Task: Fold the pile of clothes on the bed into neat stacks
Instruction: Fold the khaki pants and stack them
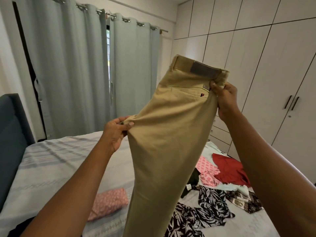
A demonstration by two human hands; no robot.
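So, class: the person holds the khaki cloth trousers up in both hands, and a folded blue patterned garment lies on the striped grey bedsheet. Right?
Not quite: the head view shows the folded patterned garment on the striped grey bedsheet is pink, not blue. The left hand and right hand do hold the khaki cloth trousers up.

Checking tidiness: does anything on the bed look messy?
Yes. A red top, a pink checked garment and black leaf-print fabric lie crumpled at the right of the bed; only the pink folded piece looks neat.
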